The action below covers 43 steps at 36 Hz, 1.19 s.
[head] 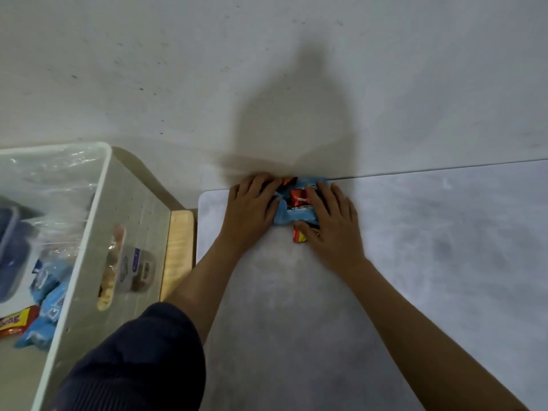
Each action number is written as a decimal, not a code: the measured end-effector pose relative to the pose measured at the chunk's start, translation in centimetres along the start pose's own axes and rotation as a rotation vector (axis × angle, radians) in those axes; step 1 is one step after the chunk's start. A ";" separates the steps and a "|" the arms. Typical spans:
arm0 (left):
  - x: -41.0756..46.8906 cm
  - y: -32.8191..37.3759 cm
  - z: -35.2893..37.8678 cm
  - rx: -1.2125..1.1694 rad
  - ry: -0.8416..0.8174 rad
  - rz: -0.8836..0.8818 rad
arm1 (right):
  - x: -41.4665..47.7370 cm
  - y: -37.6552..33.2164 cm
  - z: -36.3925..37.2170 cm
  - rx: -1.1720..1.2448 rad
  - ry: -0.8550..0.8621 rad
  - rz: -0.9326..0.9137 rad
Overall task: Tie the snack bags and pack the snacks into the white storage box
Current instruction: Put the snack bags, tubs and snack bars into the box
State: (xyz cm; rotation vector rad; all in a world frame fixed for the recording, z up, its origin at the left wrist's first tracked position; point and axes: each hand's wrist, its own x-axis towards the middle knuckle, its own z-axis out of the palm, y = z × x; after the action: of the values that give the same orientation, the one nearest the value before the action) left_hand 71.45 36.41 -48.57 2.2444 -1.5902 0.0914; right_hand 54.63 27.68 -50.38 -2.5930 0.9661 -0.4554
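A small pile of blue and red snack packets [292,203] lies at the far edge of the grey table [296,292]. My left hand [250,212] presses against the pile from the left, and my right hand [333,223] cups it from the right, fingers over the packets. A red and yellow packet [299,236] sticks out under my right thumb. The white storage box [98,232] stands to the left of the table, with blue packets [49,295], a red bar [16,321] and clear plastic bags inside.
A wooden surface [179,250] shows between the box and the table. A grey wall [267,69] rises right behind the table's far edge. My dark sleeve [139,360] hangs low beside the box.
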 end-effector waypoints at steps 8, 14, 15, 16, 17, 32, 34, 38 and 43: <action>0.1 0.1 0.4 -0.208 -0.058 -0.018 | 1.4 0.8 -0.5 0.022 -0.044 -0.106; 1.1 0.4 0.0 -0.287 -0.145 -0.002 | 1.2 1.2 -0.5 0.088 -0.008 -0.086; 1.2 0.5 -0.1 -0.314 -0.161 -0.022 | 1.1 1.3 -0.6 0.091 0.003 -0.084; 1.3 0.6 -0.2 -0.342 -0.175 -0.046 | 1.0 1.4 -0.7 0.091 0.011 -0.080; 1.4 0.7 -0.4 -0.360 -0.185 -0.065 | 0.8 1.5 -0.8 0.090 0.013 -0.074; 0.4 2.9 -0.9 -0.181 -0.343 -0.014 | -0.2 2.6 -2.2 0.024 -0.099 -0.075; -0.2 2.8 -1.0 -0.190 -0.336 -0.027 | -0.3 2.8 -2.1 0.001 -0.110 -0.081; -1.5 2.2 -1.2 -0.142 -0.315 -0.044 | -0.5 2.6 -2.1 0.003 -0.118 -0.057; -2.2 2.3 -1.3 -0.093 -0.312 -0.036 | -0.6 2.5 -2.0 -0.038 -0.149 -0.063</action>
State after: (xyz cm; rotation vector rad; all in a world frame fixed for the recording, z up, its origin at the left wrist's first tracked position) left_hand 68.78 38.19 -47.30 2.2985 -1.6647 -0.3522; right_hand 52.00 25.88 -49.75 -2.6538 0.8534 -0.2576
